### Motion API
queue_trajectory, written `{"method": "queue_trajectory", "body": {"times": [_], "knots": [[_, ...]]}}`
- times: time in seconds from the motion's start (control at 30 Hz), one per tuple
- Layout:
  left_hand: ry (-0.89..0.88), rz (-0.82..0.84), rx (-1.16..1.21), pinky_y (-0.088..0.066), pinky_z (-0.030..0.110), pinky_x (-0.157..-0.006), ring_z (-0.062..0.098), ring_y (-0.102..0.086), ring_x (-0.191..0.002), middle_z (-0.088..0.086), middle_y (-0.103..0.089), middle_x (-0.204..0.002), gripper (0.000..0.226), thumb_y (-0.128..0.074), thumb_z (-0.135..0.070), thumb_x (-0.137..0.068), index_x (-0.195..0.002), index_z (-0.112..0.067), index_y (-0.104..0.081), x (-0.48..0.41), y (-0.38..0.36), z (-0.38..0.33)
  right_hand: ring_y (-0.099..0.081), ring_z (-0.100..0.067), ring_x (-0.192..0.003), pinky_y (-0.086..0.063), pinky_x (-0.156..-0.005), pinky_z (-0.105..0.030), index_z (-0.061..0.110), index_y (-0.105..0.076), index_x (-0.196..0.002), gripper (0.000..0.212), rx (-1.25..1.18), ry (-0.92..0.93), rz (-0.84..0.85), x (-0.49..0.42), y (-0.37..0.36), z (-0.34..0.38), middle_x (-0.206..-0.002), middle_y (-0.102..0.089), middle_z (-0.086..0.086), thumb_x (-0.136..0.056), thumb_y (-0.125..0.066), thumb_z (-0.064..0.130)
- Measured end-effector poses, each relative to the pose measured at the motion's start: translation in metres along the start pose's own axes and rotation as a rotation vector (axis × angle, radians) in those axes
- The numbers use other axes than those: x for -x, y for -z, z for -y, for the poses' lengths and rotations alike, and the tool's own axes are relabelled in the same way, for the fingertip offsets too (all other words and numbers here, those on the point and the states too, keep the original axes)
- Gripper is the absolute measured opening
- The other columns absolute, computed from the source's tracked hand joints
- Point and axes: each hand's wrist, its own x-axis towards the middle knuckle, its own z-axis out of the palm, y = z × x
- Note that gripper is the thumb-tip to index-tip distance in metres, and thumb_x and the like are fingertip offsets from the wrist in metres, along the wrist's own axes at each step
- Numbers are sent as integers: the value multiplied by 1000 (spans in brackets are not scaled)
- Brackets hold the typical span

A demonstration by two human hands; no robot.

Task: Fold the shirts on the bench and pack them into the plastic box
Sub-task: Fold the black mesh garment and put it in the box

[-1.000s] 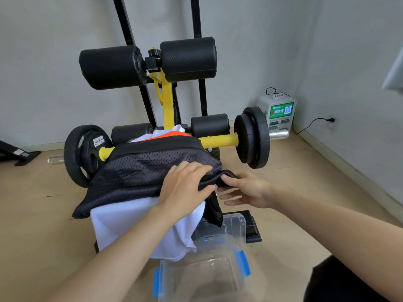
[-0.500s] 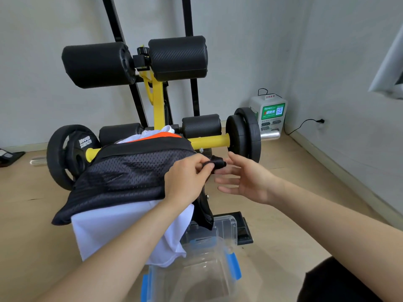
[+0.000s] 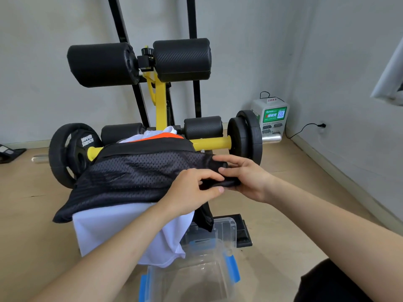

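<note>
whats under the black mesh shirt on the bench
Under the black mesh shirt, a white shirt hangs out below the near hem; white and orange fabric peeks out at the far edge. The bench seat and the shirt count are hidden.

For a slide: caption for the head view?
Left hand and right hand pinch an edge of the black mesh shirt on the bench, plastic box below.

Right: weight plate [image 3: 245, 138] close; white shirt [image 3: 122, 232] overhangs box [image 3: 207, 280].

— What kind of place is this?
— A gym room: foam roller pads [image 3: 102, 64] up beyond the fingers [image 3: 220, 159], weight plates [image 3: 245, 138] just past them, a power-bank kiosk [image 3: 272, 115] farther right.
</note>
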Motion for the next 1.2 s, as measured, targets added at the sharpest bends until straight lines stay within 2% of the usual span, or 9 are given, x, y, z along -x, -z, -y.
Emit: {"method": "queue_trajectory", "body": {"times": [0.17,0.27,0.4,0.63,0.77,0.9,0.97,1.07,1.2], "knots": [[-23,-91,-295,-49,31,-93,-1,-59,-103,-29,-69,-107,36,-61,-54,-79,-110,-41,-72,26,40,9,-67,-27,-103,-57,-71,-29,11,-65,-124,41,154,108,-126,-9,1,-4,-123,-66,-15,-91,-56,-11],[55,-91,-488,-41,28,-101,4,-50,-125,-25,-59,-133,59,-44,-71,-79,-127,-42,-64,48,68,22,-66,-28,-106,-55,-66,-25,13,-64,-126,43,205,164,-195,-12,7,0,-124,-65,-13,-91,-56,-12],[250,46,-655,-22,38,-117,14,-21,-151,-14,-28,-162,88,-10,-83,-75,-150,-44,-37,59,77,31,-62,-22,-79,-50,-54,-22,13,-63,-128,47,289,201,-369,-14,13,12,-112,-65,-11,-90,-53,-14],[108,142,-817,-9,35,-121,17,-12,-154,-14,-14,-167,90,-3,-78,-75,-156,-41,-21,63,38,18,-62,-31,-85,-58,-80,-58,15,-65,-127,53,374,174,-626,-11,24,27,-104,-65,-8,-85,-46,-10],[127,81,-758,-11,37,-122,18,-13,-154,-11,-19,-166,89,-9,-79,-77,-155,-39,-29,60,38,16,-59,-26,-82,-59,-74,-58,21,-68,-123,50,377,223,-560,-4,8,36,-101,-65,-3,-85,-47,-4],[351,37,-761,-4,48,-123,27,-4,-155,-8,-9,-168,90,-7,-84,-76,-155,-44,-20,64,49,21,-51,-14,-57,-39,-45,-21,20,-66,-125,48,330,252,-412,1,-18,46,-91,-61,-7,-88,-48,-5],[405,74,-714,2,54,-122,30,6,-155,-7,1,-169,94,-5,-86,-73,-157,-44,-12,69,49,23,-48,-3,-43,-34,-38,-15,17,-65,-125,46,298,276,-341,1,-34,49,-84,-59,-6,-91,-47,-8],[332,82,-636,6,51,-123,25,10,-155,-9,3,-168,99,-5,-85,-69,-158,-41,-14,76,47,28,-63,-7,-69,-47,-51,-17,18,-66,-125,48,279,322,-232,-4,-60,50,-93,-69,-2,-89,-50,-9],[346,-14,-605,-8,40,-124,18,-9,-155,-9,-15,-167,91,-13,-81,-76,-155,-38,-27,89,70,30,-69,-18,-98,-55,-74,-24,21,-67,-125,50,311,368,-129,-17,-93,51,-111,-72,-5,-88,-54,-9]]}}
